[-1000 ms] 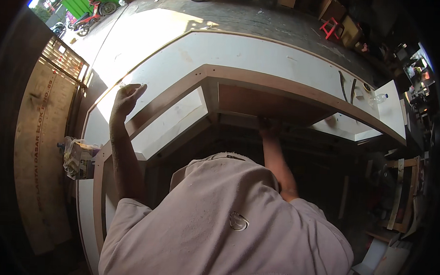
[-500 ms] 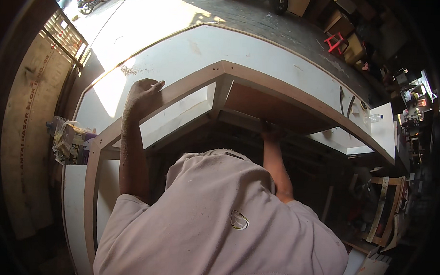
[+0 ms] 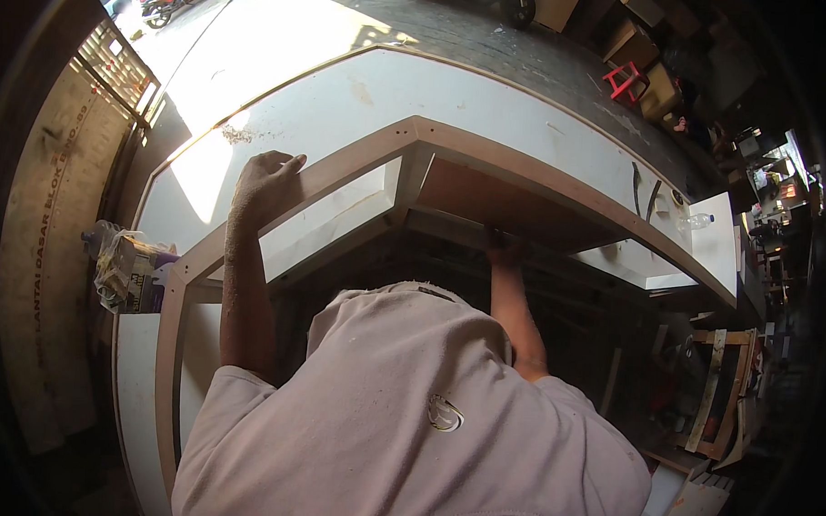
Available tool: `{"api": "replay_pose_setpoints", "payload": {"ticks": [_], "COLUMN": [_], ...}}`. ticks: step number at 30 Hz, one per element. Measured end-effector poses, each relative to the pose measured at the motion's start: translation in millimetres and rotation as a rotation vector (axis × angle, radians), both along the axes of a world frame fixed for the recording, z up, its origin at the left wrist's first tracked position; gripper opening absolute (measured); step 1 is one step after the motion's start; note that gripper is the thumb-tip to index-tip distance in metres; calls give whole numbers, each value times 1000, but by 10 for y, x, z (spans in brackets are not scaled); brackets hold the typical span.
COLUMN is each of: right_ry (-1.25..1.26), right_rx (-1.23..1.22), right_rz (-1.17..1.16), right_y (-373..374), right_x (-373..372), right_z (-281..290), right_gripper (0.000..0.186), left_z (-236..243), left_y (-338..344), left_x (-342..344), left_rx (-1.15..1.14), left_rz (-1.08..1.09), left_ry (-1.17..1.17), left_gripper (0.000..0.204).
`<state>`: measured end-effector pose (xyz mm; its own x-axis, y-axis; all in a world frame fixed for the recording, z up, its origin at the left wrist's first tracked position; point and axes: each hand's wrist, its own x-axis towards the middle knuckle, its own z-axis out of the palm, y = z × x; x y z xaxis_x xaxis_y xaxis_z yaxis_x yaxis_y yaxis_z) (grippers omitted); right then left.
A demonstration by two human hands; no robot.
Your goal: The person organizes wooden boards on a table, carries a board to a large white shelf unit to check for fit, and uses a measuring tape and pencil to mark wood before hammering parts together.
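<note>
My left hand [image 3: 265,185] lies over the pale-brown wooden rail [image 3: 526,160] of an angled white cabinet frame, its fingers curved over the far edge. My right hand [image 3: 504,249] reaches under the reddish-brown board [image 3: 515,204] inside the frame, touching around its lower edge; its fingers are in shadow. Behind the rail is a long white panel [image 3: 455,96] with sawdust at its left. My head and shirt hide the lower middle of the cabinet.
A plywood sheet [image 3: 45,245] stands at left, beside a bagged bundle [image 3: 126,266]. A bottle [image 3: 701,220] lies at the cabinet's right end. A red stool [image 3: 624,79] and scooters [image 3: 517,9] are beyond. Wooden pieces [image 3: 727,387] crowd the lower right.
My left hand, raised above the white panel a second ago, has come down right onto the rail. My right hand stays under the board. The view has shifted slightly.
</note>
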<state>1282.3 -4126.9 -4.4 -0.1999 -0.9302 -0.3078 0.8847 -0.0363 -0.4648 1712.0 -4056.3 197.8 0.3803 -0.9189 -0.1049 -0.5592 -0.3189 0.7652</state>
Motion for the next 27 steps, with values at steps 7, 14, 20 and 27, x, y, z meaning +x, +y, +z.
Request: {"api": "replay_pose_setpoints", "payload": {"ticks": [7,14,20,27], "right_ry": [-34,-197,1351,-318], "right_rx": [-52,-156,-271,170], "right_rz": [22,-8,-268,56], "right_y": [2,-128,35,350], "right_x": [-8,-281,-202,-186], "right_z": [0,-511,-742,-603], "right_gripper": [50,55,71,43], "left_z": [38,-103,230,-97], "left_y": [-10,-32,-23,-34], "left_x": [-58,15,-288,-81], "left_rx": [-2,-68,56,-112], "left_rz": [-5,-31,-39,-230], "left_ry": [-5,83,2,-43], "left_gripper": [37,38,37,17]}}
